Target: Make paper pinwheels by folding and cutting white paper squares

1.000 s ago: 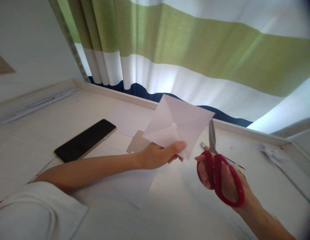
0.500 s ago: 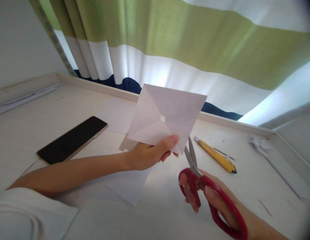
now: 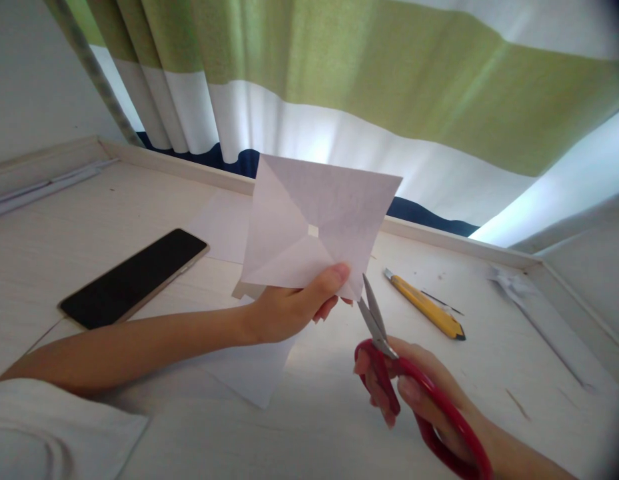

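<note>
Pinched by its lower edge, a square sheet of white paper (image 3: 334, 193) is held up by my left hand (image 3: 294, 310). Diagonal creases run across the sheet, and a small squarish hole sits at its middle. My left thumb lies on the near face; the fingers are mostly behind it. In my right hand (image 3: 429, 387) is a pair of red-handled scissors (image 3: 379, 333), with fingers through the handle loops. The blades point up and stand slightly apart, their tips right by the paper's lower right corner. Whether they touch it I cannot tell.
On the white table (image 3: 319, 413) a black-screened phone (image 3: 134, 277) lies to the left. A yellow box cutter (image 3: 426, 307) rests at the right. More white sheets (image 3: 222, 227) lie behind and under my left arm. A striped curtain (image 3: 389, 67) hangs beyond the table's raised edge.
The whole view has shifted a little. The paper is turned slightly more squarely to me, and the scissor blades look a bit closer together near its corner.
</note>
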Demonstrator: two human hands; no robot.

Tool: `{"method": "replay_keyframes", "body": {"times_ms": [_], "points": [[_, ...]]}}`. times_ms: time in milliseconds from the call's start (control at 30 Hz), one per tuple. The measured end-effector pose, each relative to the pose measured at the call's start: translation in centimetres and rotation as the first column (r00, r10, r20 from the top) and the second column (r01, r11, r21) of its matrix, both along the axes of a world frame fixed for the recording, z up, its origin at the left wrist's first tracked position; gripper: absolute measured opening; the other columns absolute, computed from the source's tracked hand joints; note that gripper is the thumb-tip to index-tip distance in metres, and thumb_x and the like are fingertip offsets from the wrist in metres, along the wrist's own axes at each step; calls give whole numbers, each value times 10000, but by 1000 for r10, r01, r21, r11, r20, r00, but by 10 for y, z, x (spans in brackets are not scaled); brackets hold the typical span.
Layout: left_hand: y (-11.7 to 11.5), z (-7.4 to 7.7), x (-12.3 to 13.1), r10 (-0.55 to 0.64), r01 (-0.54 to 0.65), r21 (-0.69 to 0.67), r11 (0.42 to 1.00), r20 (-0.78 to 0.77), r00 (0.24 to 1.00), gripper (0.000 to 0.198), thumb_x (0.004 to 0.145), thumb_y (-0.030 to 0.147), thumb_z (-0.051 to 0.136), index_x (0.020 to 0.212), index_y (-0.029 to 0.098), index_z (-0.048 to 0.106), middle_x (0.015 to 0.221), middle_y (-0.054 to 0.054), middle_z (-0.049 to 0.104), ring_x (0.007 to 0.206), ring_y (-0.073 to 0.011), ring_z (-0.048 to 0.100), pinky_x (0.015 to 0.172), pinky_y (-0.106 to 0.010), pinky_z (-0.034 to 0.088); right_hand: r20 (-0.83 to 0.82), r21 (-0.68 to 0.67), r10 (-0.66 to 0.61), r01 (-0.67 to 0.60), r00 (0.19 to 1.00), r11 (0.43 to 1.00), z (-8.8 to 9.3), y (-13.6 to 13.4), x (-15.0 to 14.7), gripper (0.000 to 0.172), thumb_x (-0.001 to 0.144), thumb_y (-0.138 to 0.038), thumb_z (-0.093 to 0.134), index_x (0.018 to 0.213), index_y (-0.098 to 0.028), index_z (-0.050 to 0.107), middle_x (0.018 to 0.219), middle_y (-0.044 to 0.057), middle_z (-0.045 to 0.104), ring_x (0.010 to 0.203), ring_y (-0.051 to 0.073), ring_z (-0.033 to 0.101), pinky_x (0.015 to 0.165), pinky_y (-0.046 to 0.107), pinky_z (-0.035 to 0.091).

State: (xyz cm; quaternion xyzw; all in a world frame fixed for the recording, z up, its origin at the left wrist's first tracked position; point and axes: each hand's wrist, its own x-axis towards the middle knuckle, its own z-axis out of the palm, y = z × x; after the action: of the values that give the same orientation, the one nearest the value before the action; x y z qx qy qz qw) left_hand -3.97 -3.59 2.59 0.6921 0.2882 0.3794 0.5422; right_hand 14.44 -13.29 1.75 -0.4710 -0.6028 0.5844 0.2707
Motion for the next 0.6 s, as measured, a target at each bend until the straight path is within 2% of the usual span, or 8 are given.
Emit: {"method": "replay_keyframes", "body": {"times_ms": [100,233,400,500,600], "points": [[-2,2,0,23,-23,21,1000,-21,1000,479,861,288,362,398,167,345,394,63,370,418,-46,409,504,-138,386,46,-33,-3,5,999,999,6,1,-1,450,806,-536,390,991,-147,519,647,8,493,546,123,477,602,295,443],[-4,1,1,44,-44,12,999,-22,999,485,867,313,347,403,169,354,395,63,368,431,-48,424,517,-130,397,55,-37,-16,18,998,999,9,1,-2,452,800,-542,396,981,-147,524,631,5,495,541,122,470,590,288,438],[-3,-2,3,64,-63,-44,997,14,998,482,865,351,332,431,173,441,389,63,394,420,-52,437,502,-132,411,50,-72,-33,36,998,997,9,0,-3,450,789,-549,411,947,-146,533,619,0,489,527,115,460,577,285,436],[-3,-1,3,41,-43,-74,996,-27,999,483,861,355,329,428,174,441,388,56,401,403,-57,427,466,-141,408,47,-93,-41,45,998,995,10,-1,-4,464,784,-562,410,940,-141,528,611,-4,482,523,112,456,588,291,433],[-3,0,2,13,-17,-74,997,-50,999,486,862,354,318,422,177,424,389,51,398,420,-62,448,507,-145,433,42,-95,-33,37,999,995,11,0,-5,479,781,-574,402,942,-138,520,593,-10,469,516,110,450,555,276,421]]}}
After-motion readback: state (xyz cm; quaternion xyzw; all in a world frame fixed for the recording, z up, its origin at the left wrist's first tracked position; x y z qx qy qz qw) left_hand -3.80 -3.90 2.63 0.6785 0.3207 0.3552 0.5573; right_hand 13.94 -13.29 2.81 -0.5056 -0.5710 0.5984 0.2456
